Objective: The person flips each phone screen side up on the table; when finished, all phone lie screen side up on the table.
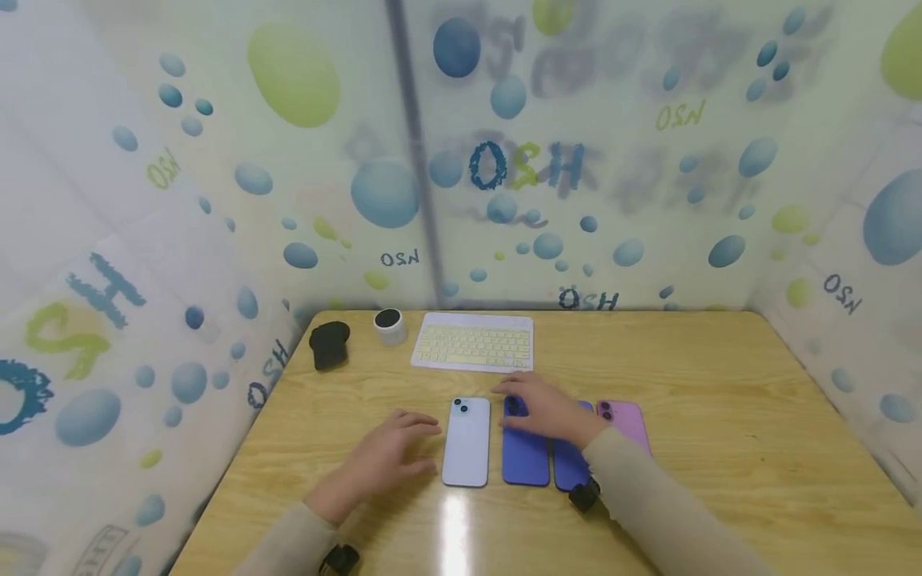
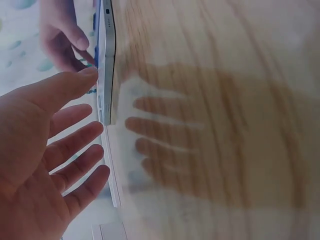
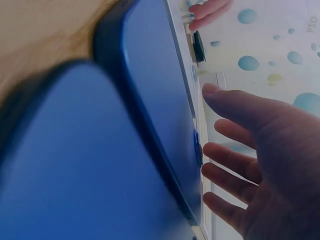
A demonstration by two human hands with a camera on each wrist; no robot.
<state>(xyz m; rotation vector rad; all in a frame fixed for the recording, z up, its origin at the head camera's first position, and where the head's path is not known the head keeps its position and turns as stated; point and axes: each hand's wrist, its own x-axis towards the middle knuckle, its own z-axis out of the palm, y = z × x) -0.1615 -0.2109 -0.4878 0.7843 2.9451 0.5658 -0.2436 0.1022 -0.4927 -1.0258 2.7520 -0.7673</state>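
Observation:
A row of phones lies back up on the wooden table: a pale blue-white phone (image 1: 467,448), a blue phone (image 1: 525,460), a second blue phone (image 1: 569,466) and a pink phone (image 1: 628,422). My left hand (image 1: 392,452) is just left of the pale phone, its fingers apart and slightly bent around nothing. The left wrist view has the thumb close to that phone's edge (image 2: 108,65); contact cannot be judged. Over the upper part of the first blue phone reaches my right hand (image 1: 543,406), partly hiding both blue phones. Its fingers (image 3: 230,162) are spread and grip nothing.
A white keyboard (image 1: 472,342) with yellowish keys lies behind the phones. Left of it stand a small white cylinder with a dark top (image 1: 390,328) and a black object (image 1: 330,346). Patterned curtains (image 1: 612,120) enclose the table's back and sides.

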